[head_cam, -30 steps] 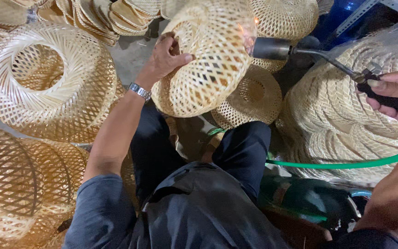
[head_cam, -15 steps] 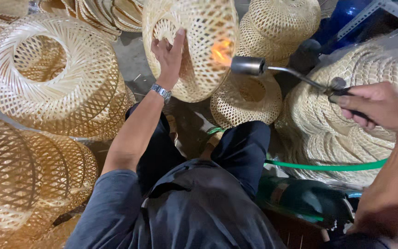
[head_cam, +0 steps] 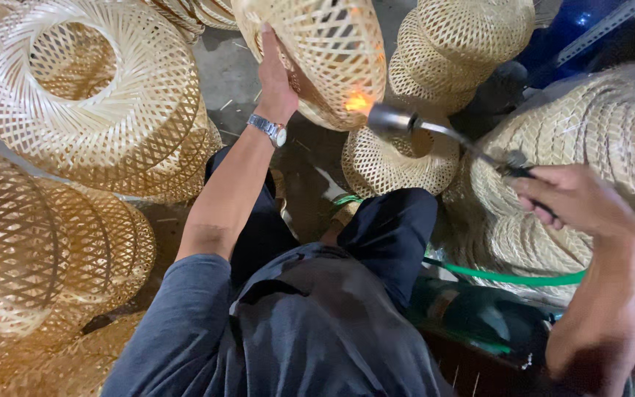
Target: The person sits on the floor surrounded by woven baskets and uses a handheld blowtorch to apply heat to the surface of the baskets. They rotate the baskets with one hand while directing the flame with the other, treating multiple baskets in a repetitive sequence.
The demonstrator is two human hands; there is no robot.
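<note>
My left hand (head_cam: pixel 276 76), with a silver watch at the wrist, grips the side of a woven bamboo lampshade (head_cam: pixel 317 51) held up in front of me. My right hand (head_cam: pixel 575 198) is closed on the dark handle of a gas torch (head_cam: pixel 435 132). The torch's metal nozzle points at the lampshade's lower edge, where an orange flame (head_cam: pixel 358 101) glows against the weave. I sit with dark trousers and a dark apron below.
Woven bamboo shades surround me: a large open one (head_cam: pixel 90 88) at upper left, stacked ones (head_cam: pixel 31 250) at left, a small stack (head_cam: pixel 398 162) under the torch, another stack (head_cam: pixel 472 44) behind, a wrapped pile (head_cam: pixel 604 132) at right. A green hose (head_cam: pixel 508 278) crosses near my right knee.
My left hand has turned and raised the lampshade. My right hand has drawn back and lower, and the torch flame now plays on the shade's lower edge.
</note>
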